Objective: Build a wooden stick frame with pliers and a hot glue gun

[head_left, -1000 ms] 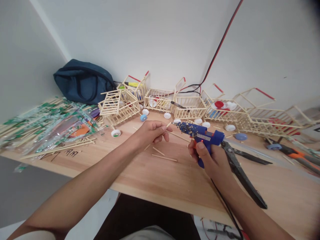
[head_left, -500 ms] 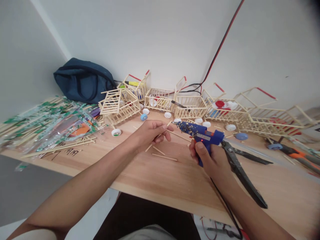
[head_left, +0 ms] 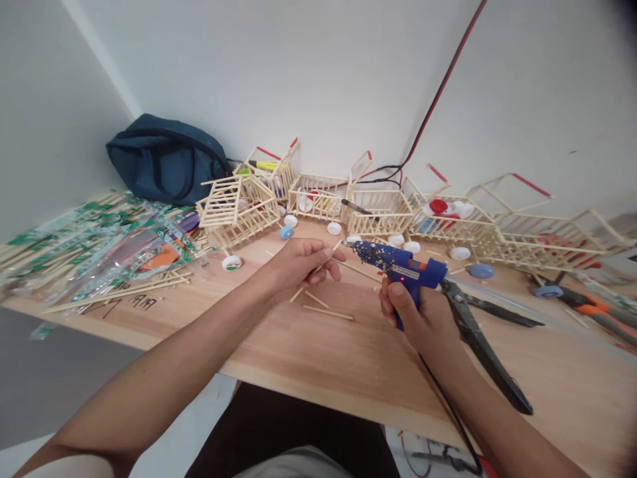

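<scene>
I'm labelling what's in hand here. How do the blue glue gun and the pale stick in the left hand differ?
Colour: the glue gun is blue, speckled toward its front; the stick is pale. Build: the glue gun is bulky; the stick is thin. Hold: the right hand wraps the glue gun's handle; the left hand pinches the stick. Both are held, their tips close together.

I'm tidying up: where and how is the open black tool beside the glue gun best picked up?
Probably by its nearer handle, from the right: it slants out that way, apart from the other handle, while the pivot end is crowded by the right hand.
</scene>
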Demonstrator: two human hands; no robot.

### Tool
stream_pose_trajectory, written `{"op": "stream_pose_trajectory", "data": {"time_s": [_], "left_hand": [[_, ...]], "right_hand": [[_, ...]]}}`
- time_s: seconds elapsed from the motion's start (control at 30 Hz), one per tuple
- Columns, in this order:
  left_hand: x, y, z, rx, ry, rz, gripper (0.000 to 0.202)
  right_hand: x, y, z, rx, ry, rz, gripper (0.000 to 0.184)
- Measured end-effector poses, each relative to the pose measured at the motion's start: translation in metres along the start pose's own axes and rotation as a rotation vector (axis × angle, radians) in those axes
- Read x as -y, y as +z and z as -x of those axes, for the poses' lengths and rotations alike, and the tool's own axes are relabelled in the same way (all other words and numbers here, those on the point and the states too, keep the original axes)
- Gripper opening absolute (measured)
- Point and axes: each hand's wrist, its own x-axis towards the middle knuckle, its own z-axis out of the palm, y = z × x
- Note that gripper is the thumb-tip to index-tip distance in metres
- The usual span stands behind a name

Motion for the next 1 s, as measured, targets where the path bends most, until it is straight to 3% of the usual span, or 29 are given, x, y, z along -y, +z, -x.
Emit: {"op": "stream_pose_trajectory", "data": {"time_s": [1.0], "left_hand": [[-0.0001, -0.0009, -0.0004, 0.01, 0.004, 0.026, 0.021]], "right_hand": [[-0.0072, 0.0001, -0.0003, -0.01, 0.014, 0.001, 0.048]]}}
